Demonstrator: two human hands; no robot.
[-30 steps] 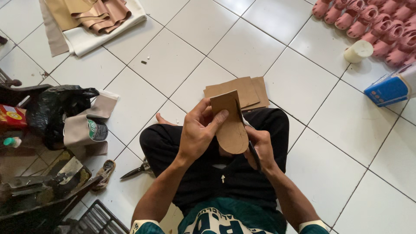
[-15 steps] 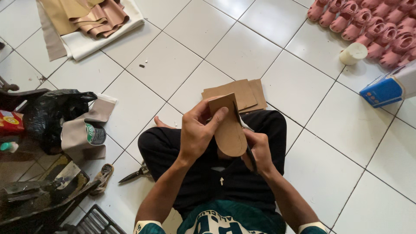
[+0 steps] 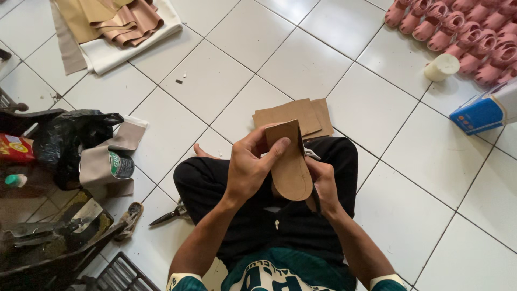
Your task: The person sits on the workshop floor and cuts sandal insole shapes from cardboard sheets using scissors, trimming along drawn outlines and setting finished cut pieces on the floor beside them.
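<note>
I sit cross-legged on a white tiled floor. My left hand (image 3: pixel 252 164) grips a brown sole-shaped piece (image 3: pixel 291 171) from the left, thumb across its face, and holds it upright over my lap. My right hand (image 3: pixel 325 184) supports the piece's right edge and holds a thin dark tool (image 3: pixel 315 201) that points down. The tool's tip is hidden. A stack of flat brown board pieces (image 3: pixel 301 112) lies on the floor just beyond my knees.
Scissors (image 3: pixel 171 215) lie by my left knee. At the left are a black plastic bag (image 3: pixel 70 139), a can (image 3: pixel 121 164), a red box (image 3: pixel 13 149) and dark machinery (image 3: pixel 43 245). Folded brown sheets (image 3: pixel 116 19) are far left. Pink sandals (image 3: pixel 466 29), a white roll (image 3: pixel 441 67) and a blue box (image 3: pixel 483 111) are at the right.
Both hands keep their hold on the sole-shaped piece, which has shifted only slightly. The view has drifted a little.
</note>
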